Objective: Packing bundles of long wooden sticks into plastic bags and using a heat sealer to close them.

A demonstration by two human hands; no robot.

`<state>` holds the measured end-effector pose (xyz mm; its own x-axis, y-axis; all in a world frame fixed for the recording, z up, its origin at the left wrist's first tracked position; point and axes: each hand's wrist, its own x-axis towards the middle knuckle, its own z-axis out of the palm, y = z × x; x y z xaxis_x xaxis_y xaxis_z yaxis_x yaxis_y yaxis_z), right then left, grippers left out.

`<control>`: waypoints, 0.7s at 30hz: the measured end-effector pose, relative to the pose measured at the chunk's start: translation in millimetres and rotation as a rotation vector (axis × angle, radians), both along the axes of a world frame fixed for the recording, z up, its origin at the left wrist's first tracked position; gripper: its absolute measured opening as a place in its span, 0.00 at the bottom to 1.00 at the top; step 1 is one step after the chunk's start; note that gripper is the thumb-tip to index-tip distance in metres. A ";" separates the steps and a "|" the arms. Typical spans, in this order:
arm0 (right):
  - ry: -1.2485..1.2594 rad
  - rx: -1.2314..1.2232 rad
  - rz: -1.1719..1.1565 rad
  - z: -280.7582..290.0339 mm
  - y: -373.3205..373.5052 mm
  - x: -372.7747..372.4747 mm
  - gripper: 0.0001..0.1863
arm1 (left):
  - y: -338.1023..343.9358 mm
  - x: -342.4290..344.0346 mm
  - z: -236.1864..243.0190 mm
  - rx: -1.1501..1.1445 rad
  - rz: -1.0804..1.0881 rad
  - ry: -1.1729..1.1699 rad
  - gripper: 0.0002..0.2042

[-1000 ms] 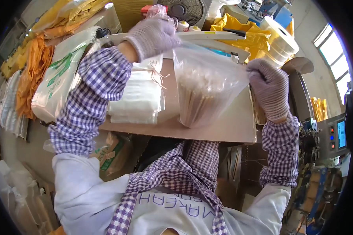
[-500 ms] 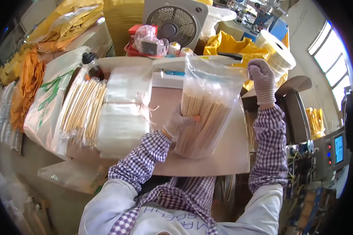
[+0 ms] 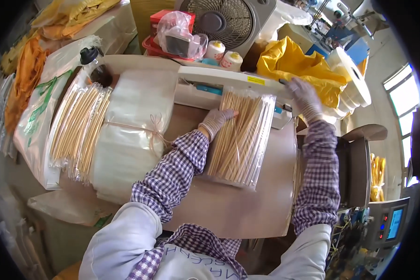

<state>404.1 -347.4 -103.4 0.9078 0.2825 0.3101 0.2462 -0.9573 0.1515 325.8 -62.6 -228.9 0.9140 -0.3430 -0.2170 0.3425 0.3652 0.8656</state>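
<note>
A clear plastic bag of thin wooden sticks [image 3: 241,140] lies on the brown board, its top end at the long white bag sealer [image 3: 214,77]. My left hand [image 3: 216,122], in a pale ribbed glove with bare fingertips, is closed over the bag's left edge, thumb across the sticks. At the sealer's right end, my right hand [image 3: 304,95], gloved alike, is curled on the dark tip of its upper arm; part of the grip is hidden. Left of the bag, a stack of flat clear bags [image 3: 133,130] is tied with pink string.
Loose wooden sticks [image 3: 79,130] and a dark bottle [image 3: 96,67] lie in the carton at left. Behind the sealer stand a grey fan [image 3: 214,21], white small bottles [image 3: 231,60] and a yellow sack [image 3: 298,70]. At right are a white roll [image 3: 350,79] and a control box [image 3: 387,226].
My right hand has let go of the bag's top corner and moved onto the sealer's arm. The bag, upright before, now lies flat with its top at the sealer.
</note>
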 end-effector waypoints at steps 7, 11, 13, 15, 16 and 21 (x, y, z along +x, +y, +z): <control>0.096 0.254 -0.144 -46.9 58.7 -32.7 0.39 | 12.1 -9.7 -23.9 0.157 0.155 -0.050 0.15; 0.018 0.292 -0.025 -45.0 59.8 -27.7 0.35 | 7.8 -8.3 -43.4 0.574 0.107 -0.562 0.13; 0.068 0.228 -0.127 -51.0 44.6 -27.4 0.38 | -5.2 -8.8 -37.8 0.616 0.096 -0.374 0.14; 0.118 0.206 -0.204 -53.6 44.5 -24.6 0.44 | -8.2 -11.8 -34.9 0.311 0.215 -0.143 0.19; 0.129 0.202 -0.160 -56.3 53.5 -20.7 0.44 | 1.5 -14.3 -34.6 0.292 0.234 -0.110 0.20; 0.152 0.227 -0.180 -60.4 60.0 -24.5 0.45 | 9.1 -37.7 -17.2 0.334 0.248 -0.090 0.25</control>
